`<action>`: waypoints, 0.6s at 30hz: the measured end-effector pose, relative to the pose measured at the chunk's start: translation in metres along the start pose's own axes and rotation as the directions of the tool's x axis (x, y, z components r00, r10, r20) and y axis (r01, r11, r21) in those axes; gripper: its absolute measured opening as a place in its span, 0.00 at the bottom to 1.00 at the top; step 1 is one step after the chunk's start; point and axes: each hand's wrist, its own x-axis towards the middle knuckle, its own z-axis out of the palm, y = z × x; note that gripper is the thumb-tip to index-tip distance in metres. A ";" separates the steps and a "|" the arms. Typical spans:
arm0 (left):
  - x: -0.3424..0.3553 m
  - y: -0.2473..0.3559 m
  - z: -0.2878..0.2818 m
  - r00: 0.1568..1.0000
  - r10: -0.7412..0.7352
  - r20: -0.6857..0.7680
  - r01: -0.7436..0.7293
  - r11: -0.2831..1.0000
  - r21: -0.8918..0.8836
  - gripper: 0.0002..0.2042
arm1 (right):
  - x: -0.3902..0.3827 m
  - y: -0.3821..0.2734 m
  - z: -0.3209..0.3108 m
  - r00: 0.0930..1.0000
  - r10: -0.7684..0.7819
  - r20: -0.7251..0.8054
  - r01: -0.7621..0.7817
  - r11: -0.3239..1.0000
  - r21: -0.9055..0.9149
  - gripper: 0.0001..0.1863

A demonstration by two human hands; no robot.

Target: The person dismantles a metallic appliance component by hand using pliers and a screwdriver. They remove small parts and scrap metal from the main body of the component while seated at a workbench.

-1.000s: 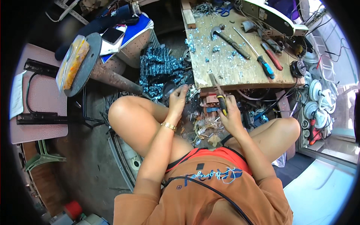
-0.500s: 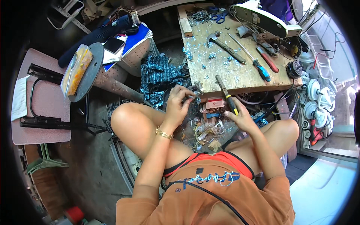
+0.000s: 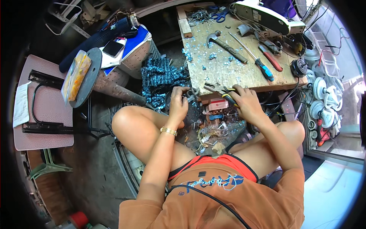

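Observation:
My right hand (image 3: 248,102) is closed around pliers (image 3: 230,98) with yellow and black handles. Their steel jaws point left over the front edge of the wooden worktable (image 3: 213,74), and the handles stand apart. My left hand (image 3: 178,104), with a gold band at its wrist, is closed beside the table's near left corner. Its fingertips are by a small curved grey metal piece (image 3: 194,92); what they pinch is partly hidden. A small red and white box (image 3: 218,105) sits below the table edge, between my hands.
On the table lie a hammer (image 3: 228,47), a screwdriver (image 3: 263,68), a red-handled tool (image 3: 270,58) and blue scissors (image 3: 220,16). Shiny dark shredded scrap (image 3: 156,76) is heaped left of it. White plastic parts (image 3: 320,91) crowd the right side; a round plate (image 3: 89,78) stands left.
The pliers have swung from upright to pointing left, and their handles have spread. My right hand has turned over and risen toward the table edge. My left hand has shifted slightly left.

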 end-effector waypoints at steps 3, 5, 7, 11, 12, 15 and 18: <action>0.002 0.009 -0.001 0.989 0.145 0.005 -0.144 0.972 0.187 0.18 | 0.014 0.002 -0.010 0.998 -0.064 -0.003 0.063 0.994 -0.092 0.17; 0.002 0.015 -0.001 0.990 0.142 0.014 -0.142 0.970 0.196 0.18 | 0.019 0.002 -0.010 0.995 -0.098 0.017 0.099 0.985 -0.140 0.15; 0.003 0.018 0.000 0.990 0.138 0.020 -0.139 0.969 0.207 0.18 | 0.024 0.001 -0.010 0.989 -0.142 0.049 0.149 0.963 -0.223 0.13; 0.005 0.022 -0.001 0.986 0.162 0.031 -0.164 0.954 0.249 0.19 | 0.032 -0.007 -0.011 0.978 -0.200 0.053 0.206 0.934 -0.293 0.12; 0.005 0.022 -0.001 0.985 0.169 0.041 -0.173 0.951 0.258 0.19 | 0.033 -0.008 -0.011 0.977 -0.212 0.038 0.213 0.922 -0.322 0.11; 0.008 0.024 -0.005 0.978 0.180 0.104 -0.202 0.943 0.264 0.18 | 0.038 -0.014 -0.013 0.979 -0.186 0.087 0.205 0.917 -0.342 0.10; 0.006 0.038 -0.005 0.988 0.107 0.114 -0.137 0.943 0.302 0.18 | 0.038 -0.014 -0.009 0.982 -0.135 0.131 0.172 0.926 -0.337 0.08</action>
